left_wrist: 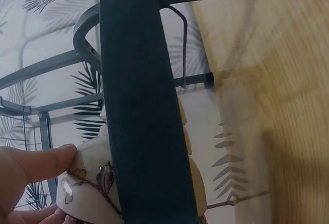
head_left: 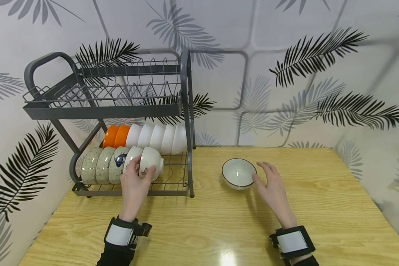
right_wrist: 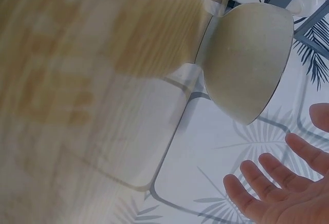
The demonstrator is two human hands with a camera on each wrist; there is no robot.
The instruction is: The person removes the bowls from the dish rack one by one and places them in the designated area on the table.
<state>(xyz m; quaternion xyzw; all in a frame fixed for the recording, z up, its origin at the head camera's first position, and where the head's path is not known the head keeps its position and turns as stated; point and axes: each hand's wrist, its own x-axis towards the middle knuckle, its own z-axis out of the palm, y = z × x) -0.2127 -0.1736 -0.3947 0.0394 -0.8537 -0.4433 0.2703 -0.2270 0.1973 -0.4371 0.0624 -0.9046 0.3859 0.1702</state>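
Observation:
On the rack's lower tier, my left hand [head_left: 136, 181] grips a white bowl [head_left: 152, 162] with a small floral print, thumb on its outer side. The left wrist view shows the thumb against the same bowl [left_wrist: 90, 183], partly hidden by a dark rack bar. A second white bowl [head_left: 239, 173] with a dark rim stands upright on the table, right of the rack. Beside it is my right hand [head_left: 272, 188], fingers extended and loosely spread. In the right wrist view that hand [right_wrist: 280, 188] holds nothing, and a gap shows between its fingers and the bowl [right_wrist: 249, 59].
The grey two-tier dish rack [head_left: 103, 112] stands at the left against a leaf-patterned wall. Its lower tier holds speckled bowls [head_left: 90, 166] in front, with orange bowls [head_left: 111, 136] and several white bowls [head_left: 157, 138] behind. Wooden table [head_left: 212, 221] surface lies around the rack.

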